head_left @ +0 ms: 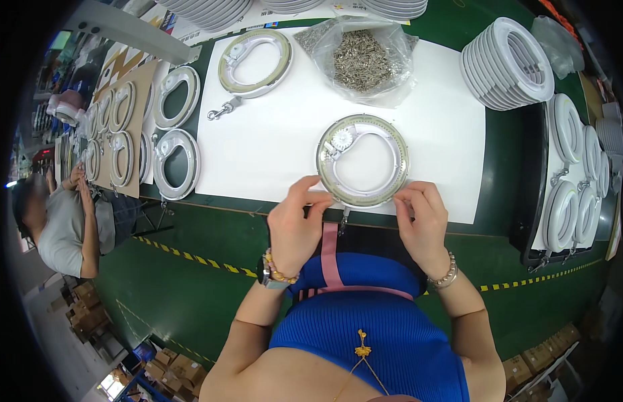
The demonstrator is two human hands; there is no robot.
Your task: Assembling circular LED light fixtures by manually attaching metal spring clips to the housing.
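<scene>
While both hands work at the near edge of the white mat (271,147), the entry reads as follows.

Item in hand: ring housing (362,161), open face up, white gear at its upper left, lying on the mat's near edge just in front of the person. A metal clip (343,220) hangs from its lower rim over the table edge.

Left hand (295,228): fingertips pinched on the ring's lower left rim.
Right hand (422,218): fingers curled at the lower right rim, touching it; whether they hold a small part I cannot tell.

Step, by my judgement: seating or fastening parts round the rim. Next move likely calls for a screw from the bag (362,59), well apart at the mat's far side.

Nearby: second ring (255,63) at far left of the mat; stacked white covers (506,63) at right; finished rings (176,164) to the left; co-worker (63,228) seated beyond.
</scene>
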